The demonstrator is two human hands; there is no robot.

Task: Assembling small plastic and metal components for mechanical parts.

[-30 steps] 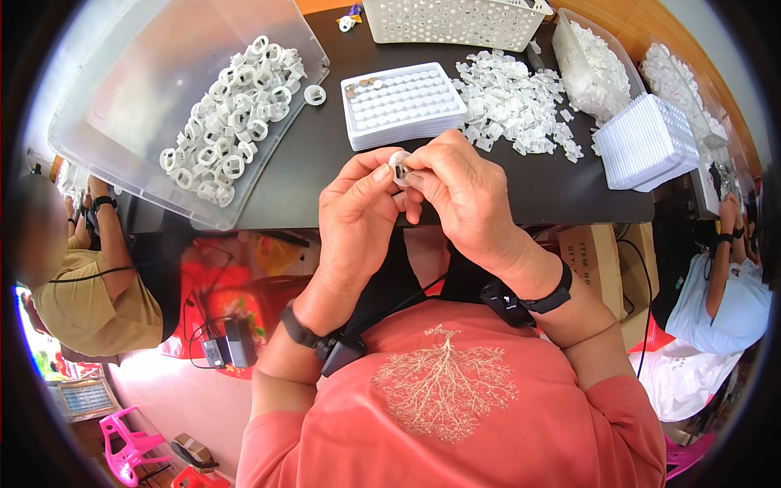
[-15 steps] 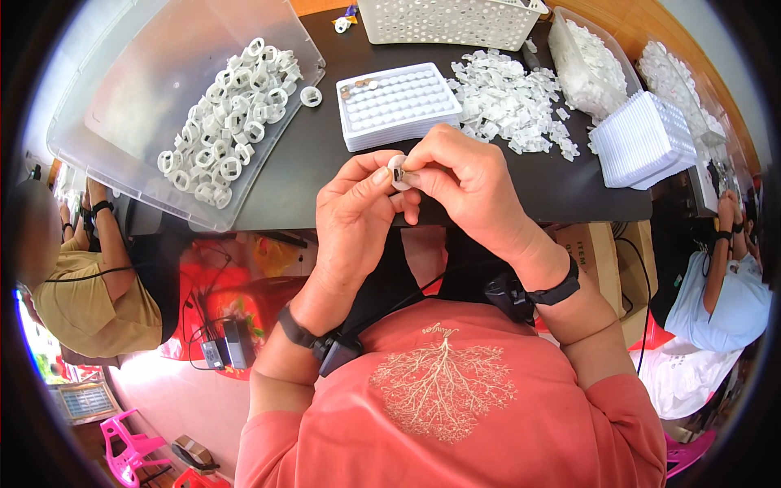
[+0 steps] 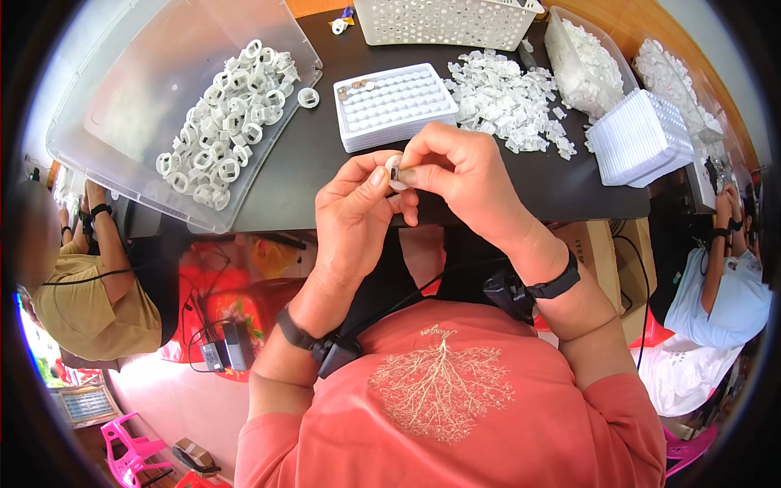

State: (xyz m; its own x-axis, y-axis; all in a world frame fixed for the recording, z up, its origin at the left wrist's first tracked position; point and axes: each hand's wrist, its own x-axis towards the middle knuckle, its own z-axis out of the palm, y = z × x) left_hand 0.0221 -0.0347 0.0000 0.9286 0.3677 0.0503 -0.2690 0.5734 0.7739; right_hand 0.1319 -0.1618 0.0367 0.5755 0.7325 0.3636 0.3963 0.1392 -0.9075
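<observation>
Just in front of the table's near edge, my left hand (image 3: 355,199) is closed on a small white round plastic part (image 3: 395,184). Its thumb and fingers grip the rim, and a dark rectangular slot faces my other hand. My right hand (image 3: 460,172) is pinched, thumb against forefinger, with the tips touching the part at that slot. Whatever small piece sits between those tips is hidden. Similar white ring-shaped parts (image 3: 232,114) lie heaped in a clear plastic bin (image 3: 122,98) at the left.
Beyond my hands stands a stack of white dimpled trays (image 3: 386,138). Small white plastic pieces (image 3: 508,98) lie heaped to its right, near more stacked trays (image 3: 643,138). A white perforated basket (image 3: 447,23) stands at the back. One loose ring (image 3: 308,98) lies beside the bin. Co-workers sit at both sides.
My right fingertips have moved slightly left, closer against the round part's slot. The left hand keeps its grip, nearly unmoved.
</observation>
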